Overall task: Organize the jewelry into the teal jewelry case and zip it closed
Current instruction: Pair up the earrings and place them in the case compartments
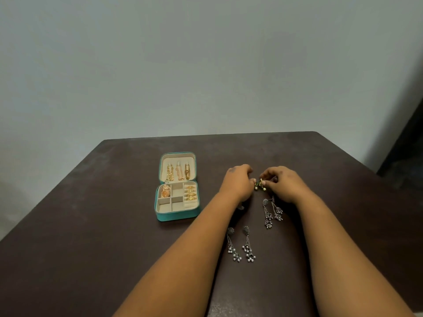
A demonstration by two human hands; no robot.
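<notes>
No legible writing; both hands (259, 183) pinch green-gold earring (260, 184).

table (91, 225): dk brown, matt | case (178, 215): teal, beige soft-looking lining | earrings (248, 245): dull silver-tone metal

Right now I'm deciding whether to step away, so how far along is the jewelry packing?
Partly done. The open teal case already holds gold chains in its lid and gold rings in its tray. In hand: both the left hand and the right hand pinch a small gold-green earring. Left: two pairs of silver dangle earrings on the table, then zipping.
</notes>
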